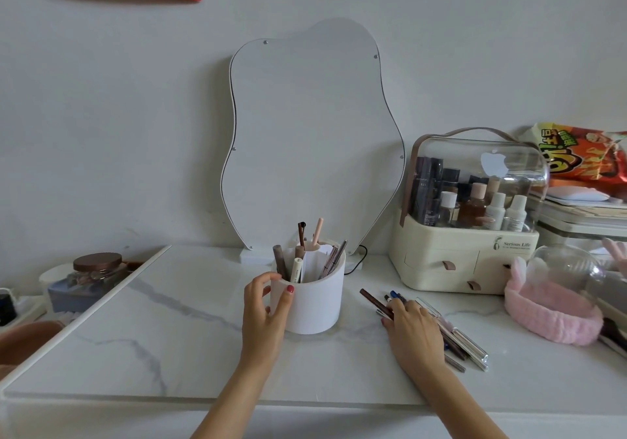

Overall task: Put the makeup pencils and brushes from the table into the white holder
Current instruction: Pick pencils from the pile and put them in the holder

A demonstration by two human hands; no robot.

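Two hands: left hand grip holds white holder; right hand grip flat on pencils.

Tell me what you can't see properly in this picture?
- Head view: the pencils under the right hand; it covers their middles, so a count is unsure.
- Head view: the lower ends of the sticks in the holder, hidden by its wall.
- Head view: the left hand fingers behind the holder.
- Head view: the snack bag, cut off by the right edge.
- Head view: the label print on the bottles, too small.
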